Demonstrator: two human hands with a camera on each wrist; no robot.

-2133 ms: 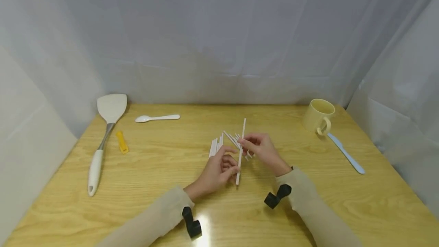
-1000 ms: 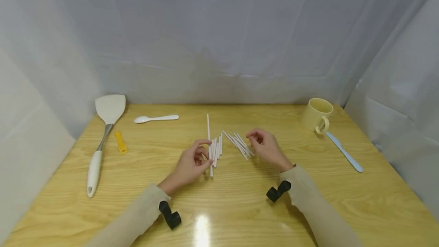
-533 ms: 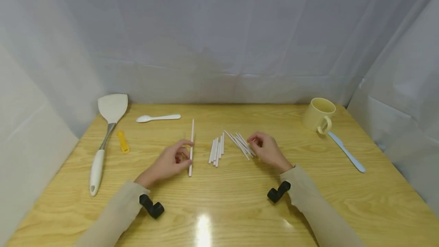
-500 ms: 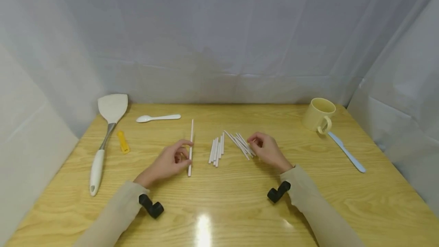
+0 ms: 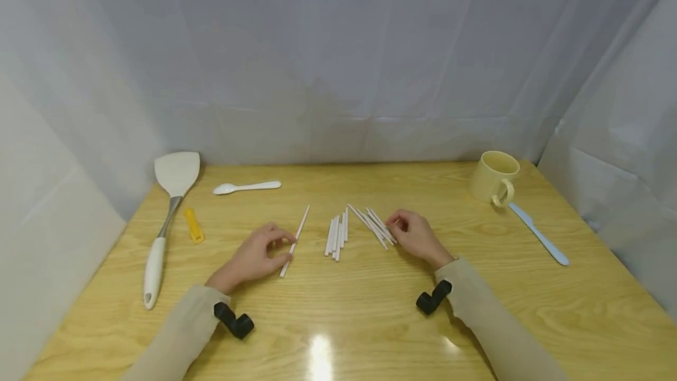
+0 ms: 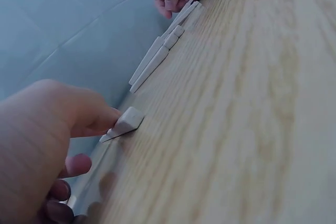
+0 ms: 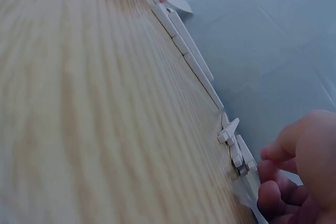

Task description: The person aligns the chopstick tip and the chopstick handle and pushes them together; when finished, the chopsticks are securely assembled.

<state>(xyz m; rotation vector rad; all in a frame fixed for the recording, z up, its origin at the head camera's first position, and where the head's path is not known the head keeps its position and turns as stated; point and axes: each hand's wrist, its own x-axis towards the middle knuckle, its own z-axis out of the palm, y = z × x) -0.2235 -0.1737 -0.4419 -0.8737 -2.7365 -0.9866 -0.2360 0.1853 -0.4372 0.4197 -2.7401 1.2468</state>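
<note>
One white stick (image 5: 303, 222) lies slanted on the wooden table (image 5: 349, 310), pinched between the thumb and index finger of my left hand (image 5: 256, 257). The left wrist view shows the thumb against the near end of that stick. To its right, a row of several white sticks (image 5: 336, 237) lies roughly side by side. Further right is a looser pile of white sticks (image 5: 374, 229), some crossing. My right hand (image 5: 416, 236) rests beside that pile with fingers loosely curled and nothing visible in them; in the right wrist view its fingertips (image 7: 270, 198) are close to the stick ends.
A white spatula (image 5: 173, 204) lies at the left, with a small yellow clip-like piece (image 5: 194, 226) beside it. Behind is a white spoon (image 5: 247, 187). A yellow mug (image 5: 492, 178) stands at the back right near a light blue knife (image 5: 539, 235). Pale curtains (image 5: 338, 75) enclose the table.
My left hand has carried one stick left from the pile, past the row, and set it down; its far end now leans right. My right hand let go of that stick and stayed by the pile.
</note>
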